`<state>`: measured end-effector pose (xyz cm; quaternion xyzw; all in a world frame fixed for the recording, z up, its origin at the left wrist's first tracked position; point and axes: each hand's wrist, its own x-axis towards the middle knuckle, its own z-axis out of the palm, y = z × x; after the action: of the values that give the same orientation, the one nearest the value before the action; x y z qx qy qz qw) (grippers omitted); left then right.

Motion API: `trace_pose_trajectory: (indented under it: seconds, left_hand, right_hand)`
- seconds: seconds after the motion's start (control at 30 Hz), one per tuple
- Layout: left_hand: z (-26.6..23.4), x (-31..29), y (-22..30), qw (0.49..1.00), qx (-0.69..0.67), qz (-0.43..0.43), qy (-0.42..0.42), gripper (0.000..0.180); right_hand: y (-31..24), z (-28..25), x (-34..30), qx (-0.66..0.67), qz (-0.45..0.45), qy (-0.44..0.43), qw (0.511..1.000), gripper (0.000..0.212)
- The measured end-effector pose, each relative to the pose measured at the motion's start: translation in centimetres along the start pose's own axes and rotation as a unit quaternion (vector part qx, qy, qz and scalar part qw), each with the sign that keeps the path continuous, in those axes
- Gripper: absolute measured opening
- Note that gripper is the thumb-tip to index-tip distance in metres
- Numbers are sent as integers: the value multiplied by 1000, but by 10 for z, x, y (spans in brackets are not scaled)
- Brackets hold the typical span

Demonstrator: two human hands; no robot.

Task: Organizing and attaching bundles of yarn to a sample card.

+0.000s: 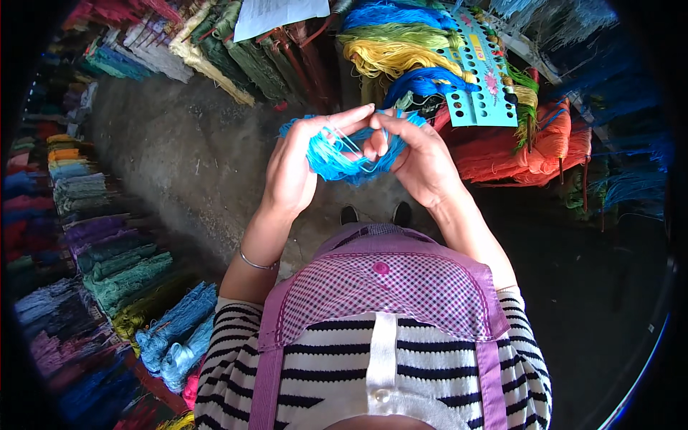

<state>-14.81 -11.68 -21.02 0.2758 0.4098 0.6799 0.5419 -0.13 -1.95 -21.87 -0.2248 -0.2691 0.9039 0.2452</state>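
The left hand and right hand grip a blue skein from either side, apparently holding its loop open; coral yarn lies to the skein's right.

From where I stand, a grey concrete floor runs between banks of coloured thread. Over on the left, skeins hang in rows: an orange bundle near the top, purple skeins below it, then green skeins, and nearer me pale blue skeins. Up ahead, a white paper sheet lies over dark green skeins, with a cream skein beside those. To the right of the paper, a turquoise card punched with round holes bears a printed flower; yellow thread and blue thread trail from its left edge. Just below the card sits a thick orange-red bundle.
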Motion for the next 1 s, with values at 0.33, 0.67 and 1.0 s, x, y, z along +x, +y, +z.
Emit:
trace_pose_trajectory:
  seconds: [0.33, 0.67, 1.0]
  left_hand:
    - [5, -4, 2, 999, 7, -16, -29, 48]
    - [-12, -3, -3, 997, 55, 54, 14, 12]
    - [-15, -1, -4, 994, 52, 90, -23, 13]
  right_hand:
    - [8, 1, -1, -201, -52, -47, 977, 13]
    - [5, -1, -5, -196, -90, -40, 976, 8]
    - [3, 1, -2, 24, -42, 3, 999, 8]
